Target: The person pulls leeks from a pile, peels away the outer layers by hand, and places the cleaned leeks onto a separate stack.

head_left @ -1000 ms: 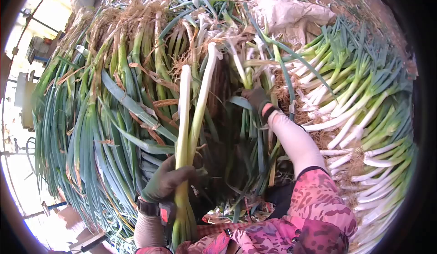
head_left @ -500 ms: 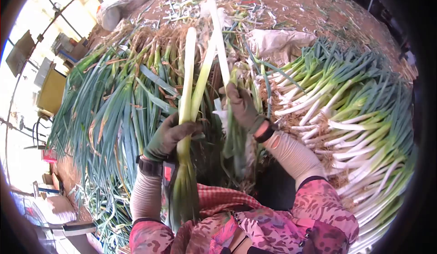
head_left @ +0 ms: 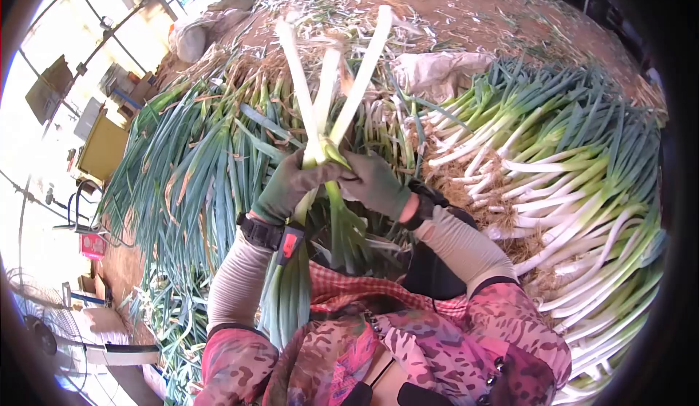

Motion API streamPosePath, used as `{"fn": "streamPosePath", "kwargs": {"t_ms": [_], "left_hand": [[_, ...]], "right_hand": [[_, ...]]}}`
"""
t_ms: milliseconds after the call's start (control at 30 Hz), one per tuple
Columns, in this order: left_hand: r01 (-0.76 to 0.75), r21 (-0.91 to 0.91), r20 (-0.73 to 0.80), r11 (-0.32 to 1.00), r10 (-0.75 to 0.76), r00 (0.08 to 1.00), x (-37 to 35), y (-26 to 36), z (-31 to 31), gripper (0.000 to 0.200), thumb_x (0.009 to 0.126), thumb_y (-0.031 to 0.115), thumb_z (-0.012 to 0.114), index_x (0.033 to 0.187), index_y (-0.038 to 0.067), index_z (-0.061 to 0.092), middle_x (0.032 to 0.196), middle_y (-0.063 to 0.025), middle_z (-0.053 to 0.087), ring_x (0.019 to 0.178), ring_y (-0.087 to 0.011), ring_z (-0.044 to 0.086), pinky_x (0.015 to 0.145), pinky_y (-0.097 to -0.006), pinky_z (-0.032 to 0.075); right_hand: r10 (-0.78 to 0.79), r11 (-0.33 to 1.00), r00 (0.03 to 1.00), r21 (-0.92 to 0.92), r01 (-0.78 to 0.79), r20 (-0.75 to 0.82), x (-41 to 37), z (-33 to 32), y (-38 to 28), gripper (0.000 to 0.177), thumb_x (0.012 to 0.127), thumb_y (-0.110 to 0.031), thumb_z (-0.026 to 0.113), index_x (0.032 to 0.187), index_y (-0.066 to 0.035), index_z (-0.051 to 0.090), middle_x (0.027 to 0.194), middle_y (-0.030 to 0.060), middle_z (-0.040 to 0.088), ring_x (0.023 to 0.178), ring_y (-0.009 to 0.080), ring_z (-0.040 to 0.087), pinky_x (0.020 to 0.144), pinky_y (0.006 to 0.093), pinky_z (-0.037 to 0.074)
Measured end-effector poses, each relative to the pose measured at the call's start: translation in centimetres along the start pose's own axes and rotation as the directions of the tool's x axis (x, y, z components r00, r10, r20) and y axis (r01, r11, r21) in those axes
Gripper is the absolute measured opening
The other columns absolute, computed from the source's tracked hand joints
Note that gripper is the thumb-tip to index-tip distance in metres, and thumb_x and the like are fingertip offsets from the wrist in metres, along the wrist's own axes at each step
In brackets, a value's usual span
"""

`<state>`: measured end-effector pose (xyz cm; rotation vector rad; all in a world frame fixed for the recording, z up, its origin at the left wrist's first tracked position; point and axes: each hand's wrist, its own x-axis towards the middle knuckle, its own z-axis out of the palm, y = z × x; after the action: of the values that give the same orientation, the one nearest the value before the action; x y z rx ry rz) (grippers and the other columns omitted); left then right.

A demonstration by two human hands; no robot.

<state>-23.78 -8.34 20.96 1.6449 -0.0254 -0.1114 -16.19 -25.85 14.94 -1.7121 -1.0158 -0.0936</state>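
Note:
My gloved left hand (head_left: 291, 187) is closed around long green onions (head_left: 298, 78), their white ends pointing up and away from me and their dark leaves hanging toward my lap. Close beside it, my gloved right hand (head_left: 377, 184) is closed at the lower part of another green onion (head_left: 368, 71), which slants up to the right. The stalks cross just above my fingers. Between the two hands a yellow-green leaf piece (head_left: 333, 151) is bent over. Green leaves (head_left: 349, 235) dangle below my right hand. The fingertips are partly hidden.
At left lies a heap of untrimmed green onions (head_left: 196, 151) with dry brown roots. White-stemmed green onions (head_left: 561, 209) are piled on the right. A pale sack (head_left: 440, 71) lies ahead, and scraps litter the brown ground (head_left: 480, 13). A fan (head_left: 51, 333) stands at lower left.
My right hand has moved down and left to meet my left hand, bringing its green onion against the others. My left hand has risen slightly. The view has shifted a little.

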Motion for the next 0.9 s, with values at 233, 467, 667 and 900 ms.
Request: {"fn": "streamPosePath", "kwargs": {"t_ms": [233, 467, 667, 900], "left_hand": [[0.032, -0.093, 0.018, 0.995, -0.03, 0.999, -1.8, 1.7, 2.4, 0.041, 0.082, 0.022, 0.073, 0.112, -0.003, 0.061, 0.093, -0.0071, 0.068, 0.083, -0.0158, 0.063, 0.078, -0.0298, 0.05], [0.158, -0.272, 0.251, 0.949, -0.088, 0.964, -2.2, -0.4, 1.6, 0.039, 0.081, 0.015, 0.068, 0.112, -0.006, 0.059, 0.093, -0.0134, 0.068, 0.085, -0.0213, 0.067, 0.079, -0.0324, 0.052], [0.17, -0.293, 0.373, 0.941, -0.052, 0.927, -3.5, 0.4, 2.7, 0.049, 0.077, 0.018, 0.068, 0.118, -0.006, 0.055, 0.094, -0.0132, 0.067, 0.085, -0.0228, 0.066, 0.082, -0.034, 0.051], [0.253, -0.312, 0.413, 0.916, -0.109, 0.904, -4.6, -0.5, 0.3, 0.045, 0.08, 0.017, 0.067, 0.119, -0.004, 0.056, 0.097, -0.0113, 0.067, 0.087, -0.021, 0.065, 0.083, -0.0324, 0.05]], "right_hand": [[0.164, 0.724, 0.978, 0.689, -0.033, -0.126, -1.6, -3.6, 0.4, 0.019, 0.093, -0.006, 0.059, 0.11, -0.005, 0.067, 0.089, 0.0029, 0.066, 0.071, 0.0099, 0.061, 0.066, 0.0232, 0.051], [0.171, 0.768, 0.828, 0.599, 0.228, -0.534, 4.0, -10.9, 3.2, 0.024, 0.101, -0.028, 0.052, 0.111, -0.01, 0.063, 0.089, 0.0056, 0.064, 0.078, 0.0156, 0.062, 0.064, 0.0274, 0.052], [-0.131, 0.661, 0.963, 0.745, -0.094, 0.238, 4.7, -8.5, 2.4, 0.026, 0.091, -0.023, 0.065, 0.107, -0.002, 0.063, 0.096, 0.009, 0.066, 0.087, 0.0202, 0.065, 0.07, 0.0334, 0.056], [0.307, 0.782, 0.929, 0.61, -0.125, -0.204, 5.7, -17.8, 5.4, 0.028, 0.095, -0.02, 0.058, 0.116, -0.004, 0.063, 0.102, 0.0075, 0.069, 0.082, 0.0156, 0.067, 0.072, 0.0291, 0.056]]}}
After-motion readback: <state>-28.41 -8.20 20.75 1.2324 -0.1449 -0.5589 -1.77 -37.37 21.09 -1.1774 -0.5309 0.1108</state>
